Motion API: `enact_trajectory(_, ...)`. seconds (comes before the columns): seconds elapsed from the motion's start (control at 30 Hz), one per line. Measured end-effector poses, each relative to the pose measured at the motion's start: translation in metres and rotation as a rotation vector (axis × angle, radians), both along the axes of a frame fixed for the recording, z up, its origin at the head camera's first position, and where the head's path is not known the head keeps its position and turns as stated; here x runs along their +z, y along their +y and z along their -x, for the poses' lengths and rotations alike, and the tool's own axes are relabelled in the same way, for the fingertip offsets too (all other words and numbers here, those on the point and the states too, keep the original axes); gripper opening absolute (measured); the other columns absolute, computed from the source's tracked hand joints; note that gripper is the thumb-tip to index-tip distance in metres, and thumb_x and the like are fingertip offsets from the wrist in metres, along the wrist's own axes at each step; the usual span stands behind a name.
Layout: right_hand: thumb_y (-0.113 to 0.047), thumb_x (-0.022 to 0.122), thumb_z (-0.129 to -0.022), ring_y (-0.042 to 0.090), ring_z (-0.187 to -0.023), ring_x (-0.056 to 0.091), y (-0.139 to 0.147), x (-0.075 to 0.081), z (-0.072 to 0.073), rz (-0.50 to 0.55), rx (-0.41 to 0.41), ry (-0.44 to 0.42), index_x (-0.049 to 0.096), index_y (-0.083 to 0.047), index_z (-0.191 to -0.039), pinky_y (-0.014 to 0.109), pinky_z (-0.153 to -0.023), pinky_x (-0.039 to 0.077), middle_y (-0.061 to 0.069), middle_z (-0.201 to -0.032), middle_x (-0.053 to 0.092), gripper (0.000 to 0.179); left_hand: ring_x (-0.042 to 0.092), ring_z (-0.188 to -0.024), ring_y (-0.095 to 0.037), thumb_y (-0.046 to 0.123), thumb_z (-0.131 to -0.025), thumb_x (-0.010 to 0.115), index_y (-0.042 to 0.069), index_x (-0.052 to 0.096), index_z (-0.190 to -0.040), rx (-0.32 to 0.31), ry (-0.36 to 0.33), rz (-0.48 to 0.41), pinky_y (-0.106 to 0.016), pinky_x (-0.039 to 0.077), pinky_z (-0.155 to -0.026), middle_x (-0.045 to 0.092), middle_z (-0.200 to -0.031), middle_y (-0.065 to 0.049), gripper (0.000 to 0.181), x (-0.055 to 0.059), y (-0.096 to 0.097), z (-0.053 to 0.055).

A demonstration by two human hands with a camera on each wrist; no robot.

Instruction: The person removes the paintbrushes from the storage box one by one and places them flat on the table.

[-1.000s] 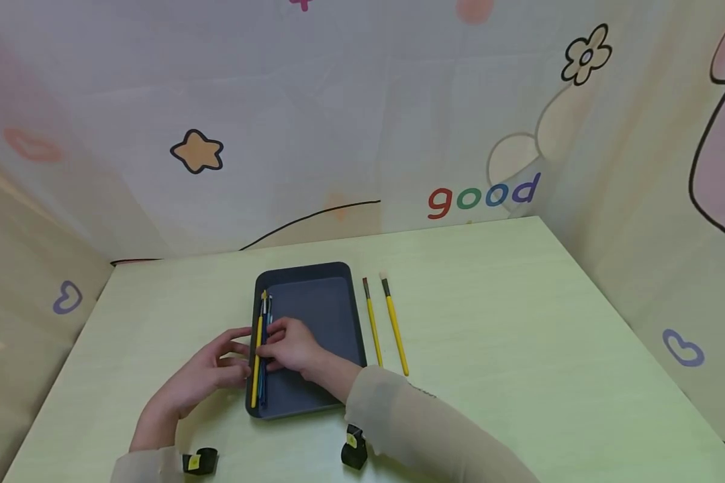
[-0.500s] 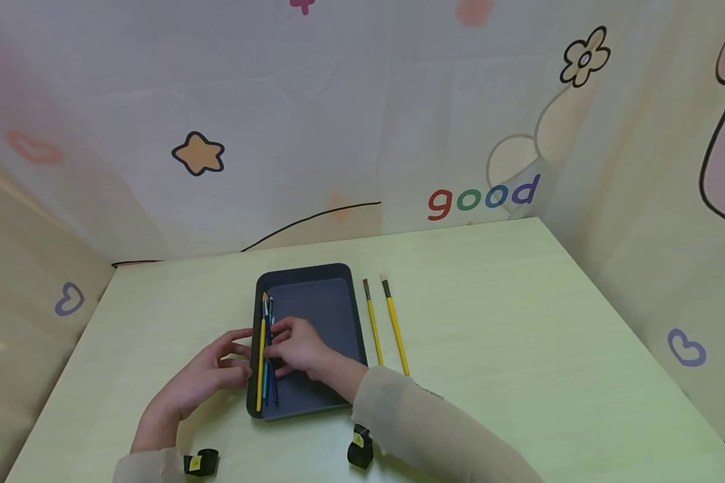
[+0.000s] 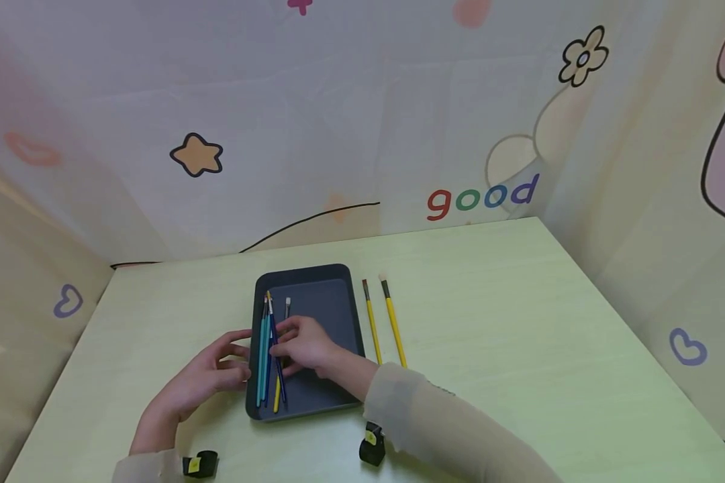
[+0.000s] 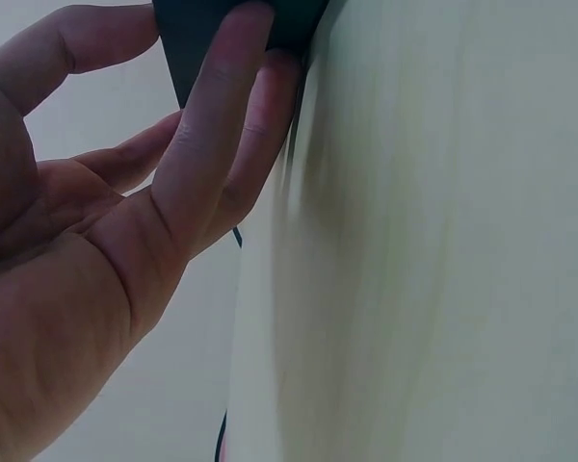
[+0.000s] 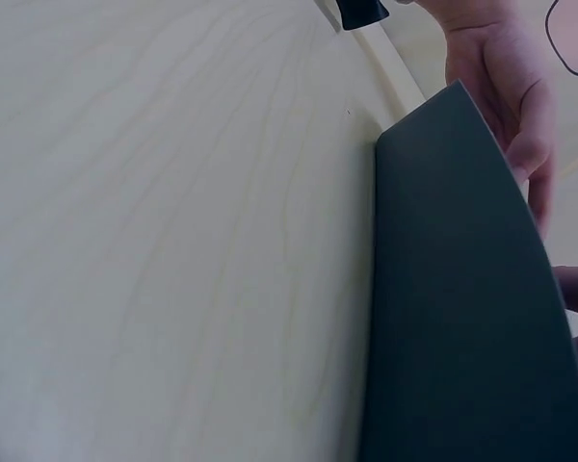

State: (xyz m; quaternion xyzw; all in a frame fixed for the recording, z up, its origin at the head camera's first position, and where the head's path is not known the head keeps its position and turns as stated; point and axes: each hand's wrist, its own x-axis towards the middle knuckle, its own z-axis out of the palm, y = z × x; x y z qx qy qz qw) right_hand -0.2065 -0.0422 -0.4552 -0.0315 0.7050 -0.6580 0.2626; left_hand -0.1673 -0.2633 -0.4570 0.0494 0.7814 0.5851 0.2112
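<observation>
A dark grey tray [image 3: 320,396] holds several paintbrushes along its left side. My right hand [image 3: 307,345] reaches over it, fingers curled, pinching a dark blue paintbrush [image 3: 281,382] at mid-handle. A yellow paintbrush [image 3: 276,400] and a pale-tipped brush [image 3: 287,303] pass partly hidden beneath this hand. To their left lie teal paintbrushes [image 3: 261,362], side by side. Outside the tray's left wall, my left hand [image 3: 214,369] rests its extended fingertips against the tray; the left wrist view shows the fingers [image 4: 207,135] touching the wall. In the right wrist view the tray's outer wall [image 5: 462,289] fills the right side.
Two yellow-handled paintbrushes, a thin one [image 3: 372,325] and a thicker one [image 3: 394,322], lie on the pale table [image 3: 489,335] right of the tray. Black wrist devices [image 3: 201,463] sit below both hands. A printed curtain [image 3: 338,121] hangs behind the table.
My right hand has shifted slightly right. The brushes beneath it have spread, the yellow one no longer at the left, with teal ones now showing there. My left hand has stayed put.
</observation>
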Motion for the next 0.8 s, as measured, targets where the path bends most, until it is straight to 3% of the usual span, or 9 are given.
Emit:
enact_trajectory(0.33,-0.002,0.074,-0.093,0.021,-0.087,0.067,0.012,0.009,0.000,-0.007,0.002,-0.016,0.060,-0.004,-0.128,0.036,-0.065,0.062,0.010,-0.105,0.062,0.038,0.061,-0.112,-0.034,0.008,-0.095,0.064,0.009,0.032,-0.157,0.004,-0.007,0.001,-0.042,0.058,-0.090,0.044,-0.136,-0.027,0.070,0.001,0.000,-0.001)
enact_trajectory(0.8,-0.001,0.073,-0.093,0.022,-0.088,0.068,0.032,0.013,0.007,0.063,-0.001,-0.030,0.060,-0.001,-0.131,0.039,-0.070,0.063,0.012,-0.106,0.068,0.040,0.061,-0.110,-0.033,0.007,-0.095,0.065,0.008,0.031,-0.158,0.005,-0.012,-0.012,-0.041,0.058,-0.090,0.045,-0.136,-0.026,0.071,-0.001,-0.002,0.001)
